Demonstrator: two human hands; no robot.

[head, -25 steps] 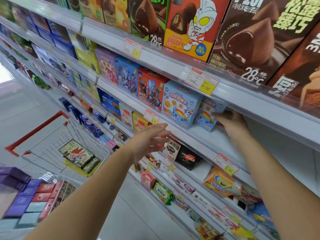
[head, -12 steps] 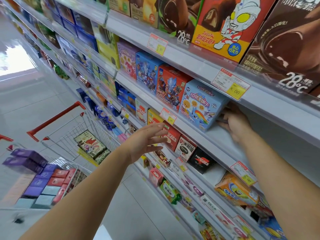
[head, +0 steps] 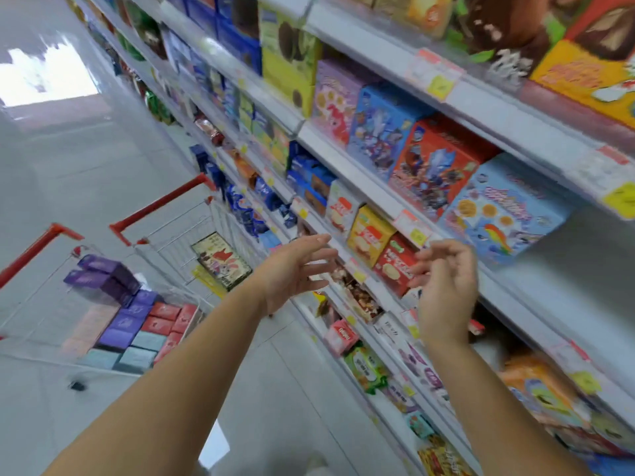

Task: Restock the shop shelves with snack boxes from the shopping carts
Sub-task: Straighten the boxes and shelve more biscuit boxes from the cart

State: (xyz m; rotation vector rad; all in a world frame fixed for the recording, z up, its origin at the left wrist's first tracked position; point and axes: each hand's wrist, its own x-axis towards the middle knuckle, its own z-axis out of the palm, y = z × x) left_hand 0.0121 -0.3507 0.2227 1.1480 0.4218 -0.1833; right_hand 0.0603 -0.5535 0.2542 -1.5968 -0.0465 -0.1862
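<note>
A light blue snack box [head: 503,214] with a rainbow picture stands at the right end of a row on the white shelf [head: 536,290]. Beside it stand a red-orange box [head: 434,164], a blue box [head: 381,127] and a purple box [head: 335,97]. My right hand [head: 446,286] hangs in the air in front of the shelf below that box, fingers loosely curled, holding nothing. My left hand [head: 295,269] is held out at the same height, fingers relaxed and empty.
Two wire shopping carts with red handles stand at the left. The nearer cart [head: 34,293] holds purple, red and pale boxes [head: 137,324]. The farther cart [head: 178,235] holds a flat picture box [head: 223,261]. Lower shelves [head: 388,338] carry small packets. Grey tiled floor [head: 86,149] runs along the aisle.
My right hand has come away from the light blue box and out from the shelf, down to the level of my left hand. The view has swung left toward the carts.
</note>
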